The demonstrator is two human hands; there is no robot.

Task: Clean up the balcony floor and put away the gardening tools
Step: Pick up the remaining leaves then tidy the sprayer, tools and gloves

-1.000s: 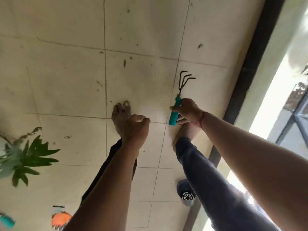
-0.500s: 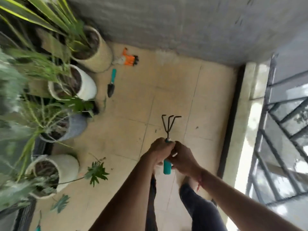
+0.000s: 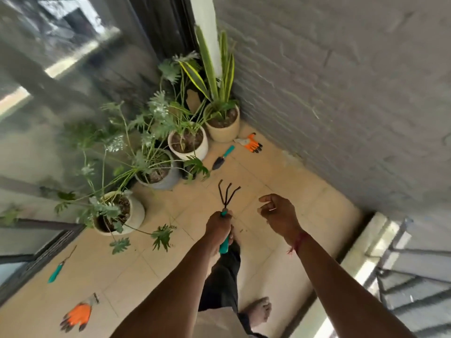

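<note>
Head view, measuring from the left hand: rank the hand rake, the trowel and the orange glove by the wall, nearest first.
1. hand rake: gripped in the left hand itself.
2. trowel: lying ahead, beside the white pot.
3. orange glove: beyond the trowel, at the foot of the wall.

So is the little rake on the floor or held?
Held: the left hand grips the rake by its teal handle, prongs clear of the floor.

Open tiled floor (image 3: 288, 191) ahead of both hands — potted plants (image 3: 188, 142) crowd the left side, grey wall (image 3: 341, 93) closes off the right.
</note>
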